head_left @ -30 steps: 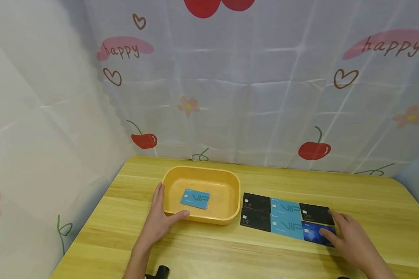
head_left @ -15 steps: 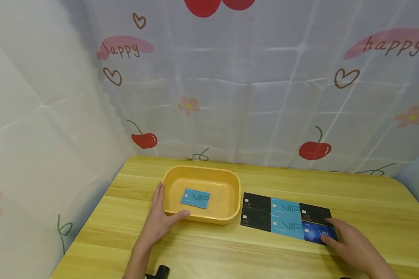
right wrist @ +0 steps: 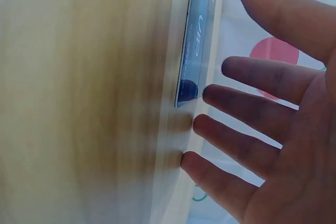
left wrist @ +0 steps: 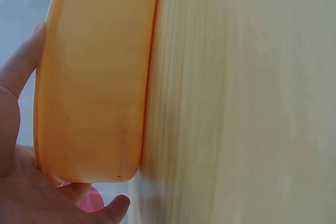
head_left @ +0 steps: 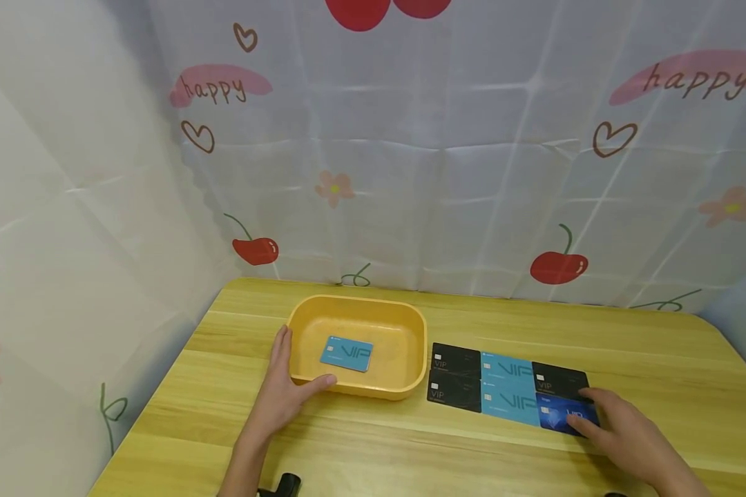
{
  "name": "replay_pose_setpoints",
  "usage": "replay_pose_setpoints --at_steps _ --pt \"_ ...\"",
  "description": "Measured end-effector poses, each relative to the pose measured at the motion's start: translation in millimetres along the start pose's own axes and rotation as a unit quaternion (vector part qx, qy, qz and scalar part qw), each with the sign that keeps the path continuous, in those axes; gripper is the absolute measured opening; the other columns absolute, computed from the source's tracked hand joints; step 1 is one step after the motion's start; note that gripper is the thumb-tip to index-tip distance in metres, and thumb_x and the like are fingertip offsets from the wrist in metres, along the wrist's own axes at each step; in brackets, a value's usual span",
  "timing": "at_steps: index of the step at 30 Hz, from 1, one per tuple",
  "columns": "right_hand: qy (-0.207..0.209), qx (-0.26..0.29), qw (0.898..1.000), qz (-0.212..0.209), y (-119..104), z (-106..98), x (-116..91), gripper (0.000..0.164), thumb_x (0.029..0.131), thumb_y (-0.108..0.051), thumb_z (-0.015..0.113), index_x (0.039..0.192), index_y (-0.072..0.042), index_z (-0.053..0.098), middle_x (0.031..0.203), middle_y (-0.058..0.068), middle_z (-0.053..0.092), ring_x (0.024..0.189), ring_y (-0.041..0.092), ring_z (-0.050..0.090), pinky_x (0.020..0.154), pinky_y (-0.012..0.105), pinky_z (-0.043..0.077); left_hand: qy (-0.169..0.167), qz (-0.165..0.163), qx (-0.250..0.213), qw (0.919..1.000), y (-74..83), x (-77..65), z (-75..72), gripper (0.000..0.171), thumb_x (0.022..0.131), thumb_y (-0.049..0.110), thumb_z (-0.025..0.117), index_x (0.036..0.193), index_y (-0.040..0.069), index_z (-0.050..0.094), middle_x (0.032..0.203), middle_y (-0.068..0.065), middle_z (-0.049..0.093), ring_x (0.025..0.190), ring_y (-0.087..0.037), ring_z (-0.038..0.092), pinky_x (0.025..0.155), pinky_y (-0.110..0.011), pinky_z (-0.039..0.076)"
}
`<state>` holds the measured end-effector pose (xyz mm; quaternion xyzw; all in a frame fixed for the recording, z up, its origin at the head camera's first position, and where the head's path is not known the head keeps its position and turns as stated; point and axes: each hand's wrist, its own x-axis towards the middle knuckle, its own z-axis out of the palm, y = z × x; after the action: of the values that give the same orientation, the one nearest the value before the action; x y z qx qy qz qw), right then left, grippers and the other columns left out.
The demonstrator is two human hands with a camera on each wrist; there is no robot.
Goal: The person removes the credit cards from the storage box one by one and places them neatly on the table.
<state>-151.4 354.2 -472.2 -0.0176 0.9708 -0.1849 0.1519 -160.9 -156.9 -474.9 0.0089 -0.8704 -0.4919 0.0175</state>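
My left hand (head_left: pixel 282 393) rests at the near left corner of a yellow plastic bin (head_left: pixel 419 369), thumb on the front rim and fingers extended along the left side. In the left wrist view the bin's wall (left wrist: pixel 94 77) fills the space beside the thumb. Inside the bin lies a light blue VIP card (head_left: pixel 346 353). Over the right end of a card block, my right hand (head_left: pixel 628 435) has straight, spread fingers near a dark blue VIP card (head_left: pixel 553 414). Its fingertips (right wrist: pixel 201 121) reach down near the table by that card.
Next to the dark blue card are a black card (head_left: pixel 556 379), light blue cards (head_left: pixel 510 400) and more black cards (head_left: pixel 454 392), laid edge to edge in two rows. A black object (head_left: pixel 288 485) shows at the front edge. A printed sheet (head_left: pixel 435 207) hangs behind the wooden table (head_left: pixel 373 455).
My right forefinger has come slightly nearer to me, down from the black card's right edge toward the dark blue card. My left hand and the bin stay put.
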Motion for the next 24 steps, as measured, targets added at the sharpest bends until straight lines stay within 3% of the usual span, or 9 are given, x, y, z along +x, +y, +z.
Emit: replay_pose_setpoints --at_steps 8,12,15,19,21,24 --pt "0.083 -0.008 0.996 -0.046 -9 0 -4 0.077 0.091 -0.052 0.066 0.127 0.015 0.053 0.125 0.042 0.049 0.111 0.058 0.047 0.088 0.07 0.04 0.002 0.002 -0.004 1.0 1.2 -1.5 -0.9 0.12 0.078 0.039 0.084 0.159 0.006 0.0 0.164 -0.01 -0.004 0.149 -0.031 0.003 0.116 -0.054 0.013" --pt "0.134 0.004 0.99 -0.048 -21 2 -7 0.064 0.092 -0.039 0.07 0.127 0.012 0.055 0.124 0.04 0.05 0.107 0.055 0.05 0.085 0.068 0.042 -0.001 -0.001 -0.005 1.0 1.9 -1.5 -0.7 0.12 0.079 0.039 0.084 0.158 0.006 0.0 0.164 -0.01 -0.005 0.149 -0.032 0.003 0.116 -0.055 0.013" --pt "0.23 0.029 0.971 -0.059 -35 5 -11 0.042 0.092 -0.02 0.071 0.121 0.009 0.061 0.115 0.033 0.058 0.096 0.046 0.057 0.075 0.062 0.048 -0.004 -0.004 -0.003 1.0 1.5 -1.1 -0.5 0.12 0.079 0.04 0.083 0.158 0.005 0.0 0.164 -0.01 -0.005 0.148 -0.032 0.003 0.116 -0.056 0.013" --pt "0.361 0.064 0.925 -0.104 -56 10 -13 0.027 0.086 -0.003 0.072 0.111 0.006 0.067 0.102 0.024 0.065 0.086 0.038 0.06 0.068 0.056 0.048 -0.003 -0.003 0.0 1.0 0.7 -0.5 -0.5 0.121 0.078 0.042 0.083 0.158 0.005 0.0 0.164 -0.011 -0.005 0.148 -0.033 0.003 0.115 -0.057 0.013" --pt "0.383 0.072 0.912 -0.127 -65 10 -12 0.028 0.083 0.0 0.074 0.11 0.006 0.067 0.101 0.023 0.066 0.087 0.038 0.06 0.071 0.057 0.047 -0.003 -0.001 0.002 1.0 0.6 -0.3 -0.6 0.121 0.078 0.042 0.083 0.158 0.005 0.0 0.164 -0.011 -0.005 0.148 -0.034 0.003 0.115 -0.057 0.013" --pt "0.38 0.079 0.909 -0.15 -77 10 -12 0.033 0.081 0.001 0.076 0.112 0.006 0.066 0.103 0.022 0.067 0.092 0.038 0.061 0.076 0.056 0.047 -0.003 -0.001 0.003 1.0 0.9 0.4 -0.7 0.121 0.079 0.042 0.083 0.158 0.006 0.0 0.164 -0.011 -0.005 0.148 -0.033 0.003 0.115 -0.057 0.013"
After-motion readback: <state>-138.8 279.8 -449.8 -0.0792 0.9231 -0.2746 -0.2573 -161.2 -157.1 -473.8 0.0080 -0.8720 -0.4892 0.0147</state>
